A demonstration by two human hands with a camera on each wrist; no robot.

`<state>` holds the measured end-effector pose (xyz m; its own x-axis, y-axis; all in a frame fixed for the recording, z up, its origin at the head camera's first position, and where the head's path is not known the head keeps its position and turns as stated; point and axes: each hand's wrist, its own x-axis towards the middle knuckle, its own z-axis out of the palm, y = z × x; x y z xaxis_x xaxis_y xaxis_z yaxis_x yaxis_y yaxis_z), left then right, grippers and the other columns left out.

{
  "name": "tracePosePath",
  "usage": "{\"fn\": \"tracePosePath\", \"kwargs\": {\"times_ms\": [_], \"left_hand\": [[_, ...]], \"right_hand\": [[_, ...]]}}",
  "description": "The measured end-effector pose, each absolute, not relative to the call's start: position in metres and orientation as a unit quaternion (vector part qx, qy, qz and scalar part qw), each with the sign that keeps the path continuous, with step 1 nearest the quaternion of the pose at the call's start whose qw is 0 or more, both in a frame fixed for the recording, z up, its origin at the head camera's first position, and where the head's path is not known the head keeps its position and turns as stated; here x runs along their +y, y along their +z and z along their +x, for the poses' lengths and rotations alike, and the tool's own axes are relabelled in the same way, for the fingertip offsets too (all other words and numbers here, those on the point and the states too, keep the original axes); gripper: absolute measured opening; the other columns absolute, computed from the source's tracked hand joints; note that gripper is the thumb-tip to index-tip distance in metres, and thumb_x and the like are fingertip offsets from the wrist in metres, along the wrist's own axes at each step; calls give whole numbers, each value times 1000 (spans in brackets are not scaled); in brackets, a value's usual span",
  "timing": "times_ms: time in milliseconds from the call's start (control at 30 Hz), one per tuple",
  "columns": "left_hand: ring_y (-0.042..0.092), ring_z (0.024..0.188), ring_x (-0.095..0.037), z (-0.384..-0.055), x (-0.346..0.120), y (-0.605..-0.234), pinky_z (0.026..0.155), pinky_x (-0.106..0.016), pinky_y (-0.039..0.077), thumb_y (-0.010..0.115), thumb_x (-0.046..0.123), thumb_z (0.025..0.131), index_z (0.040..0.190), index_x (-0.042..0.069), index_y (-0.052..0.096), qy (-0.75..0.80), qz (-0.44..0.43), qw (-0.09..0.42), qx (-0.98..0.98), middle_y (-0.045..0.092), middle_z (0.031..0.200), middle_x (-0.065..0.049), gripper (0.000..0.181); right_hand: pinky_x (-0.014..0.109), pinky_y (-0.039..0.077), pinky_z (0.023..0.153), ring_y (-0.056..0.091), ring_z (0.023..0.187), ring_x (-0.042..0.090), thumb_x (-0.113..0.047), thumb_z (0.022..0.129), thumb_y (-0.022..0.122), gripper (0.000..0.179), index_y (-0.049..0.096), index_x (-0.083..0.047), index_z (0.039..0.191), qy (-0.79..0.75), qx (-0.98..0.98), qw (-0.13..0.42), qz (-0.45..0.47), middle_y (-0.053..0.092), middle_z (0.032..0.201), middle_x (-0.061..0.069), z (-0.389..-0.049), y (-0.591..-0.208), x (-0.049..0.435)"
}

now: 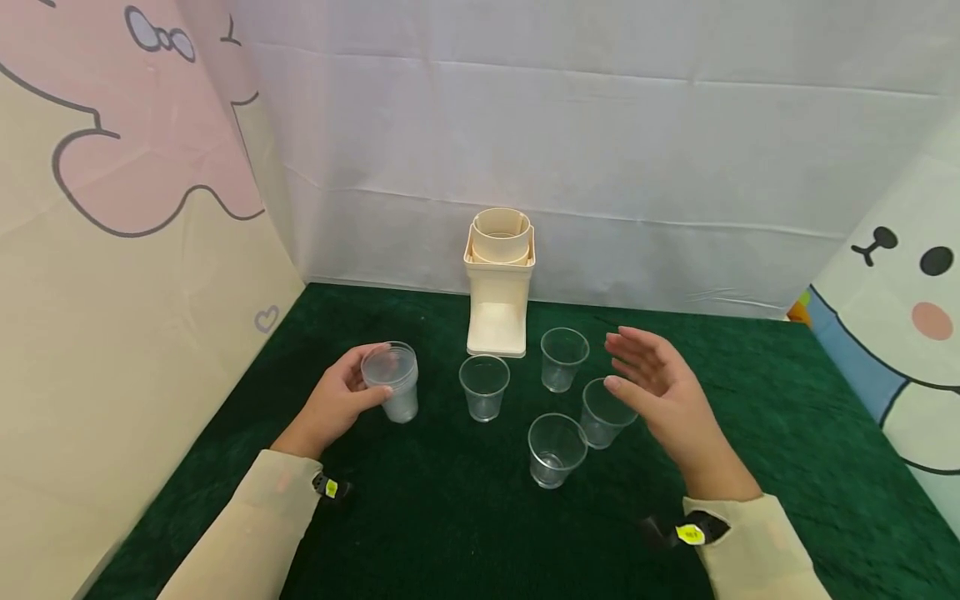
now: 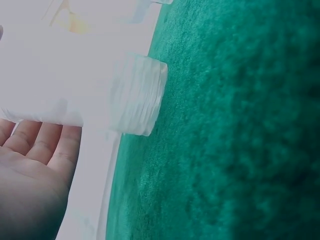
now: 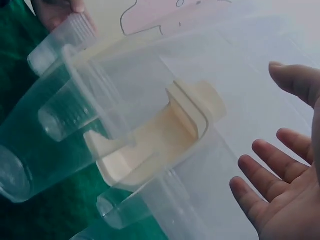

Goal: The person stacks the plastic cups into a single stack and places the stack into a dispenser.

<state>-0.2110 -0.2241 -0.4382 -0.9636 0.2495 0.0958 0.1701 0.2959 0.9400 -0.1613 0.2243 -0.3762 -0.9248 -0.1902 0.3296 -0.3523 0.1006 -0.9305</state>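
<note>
My left hand [image 1: 333, 407] grips a stack of nested clear plastic cups [image 1: 402, 392] at the left, thumb on the near side. In the left wrist view the bottom of the stack [image 2: 140, 95] is close over the green cloth, its upper part washed out by glare. My right hand [image 1: 671, 404] holds nothing, its fingers apart in the right wrist view. It overlaps the edge of one clear cup [image 1: 603, 417]. Three more single cups stand upright: one at centre [image 1: 483, 396], one farther back [image 1: 563, 362] and one nearer me [image 1: 555, 458].
A cream plastic cup dispenser [image 1: 498, 292] with a round opening on top stands at the back, beyond the cups. Dark green cloth [image 1: 420, 517] covers the table. A white curtain [image 1: 600, 167] hangs behind it, with printed cartoon panels on both sides.
</note>
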Motion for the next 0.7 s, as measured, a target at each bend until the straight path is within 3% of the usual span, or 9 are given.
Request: {"fn": "tracePosePath", "kwargs": {"times_ms": [233, 400, 700], "left_hand": [[52, 130, -32, -211, -225, -438, 108, -33, 45, 72, 17, 98, 150, 13, 46, 578, 134, 31, 804, 51, 145, -12, 59], [52, 129, -33, -210, -225, -438, 107, -33, 46, 72, 17, 98, 151, 13, 45, 581, 131, 36, 802, 51, 146, -13, 59], [52, 130, -33, -210, -225, -439, 104, -30, 48, 72, 17, 98, 151, 14, 45, 588, 129, 43, 797, 50, 146, -12, 60]], "right_hand": [[19, 39, 109, 46, 137, 15, 3, 100, 62, 58, 40, -7, 153, 667, -721, 72, 174, 45, 153, 13, -163, -394, 233], [18, 38, 109, 44, 137, 13, 3, 100, 62, 60, 37, -5, 154, 668, -722, 60, 168, 39, 156, 21, -165, -404, 237], [14, 36, 107, 41, 139, 15, -2, 100, 65, 65, 33, -9, 156, 656, -740, 30, 143, 34, 159, 24, -171, -431, 242]]}}
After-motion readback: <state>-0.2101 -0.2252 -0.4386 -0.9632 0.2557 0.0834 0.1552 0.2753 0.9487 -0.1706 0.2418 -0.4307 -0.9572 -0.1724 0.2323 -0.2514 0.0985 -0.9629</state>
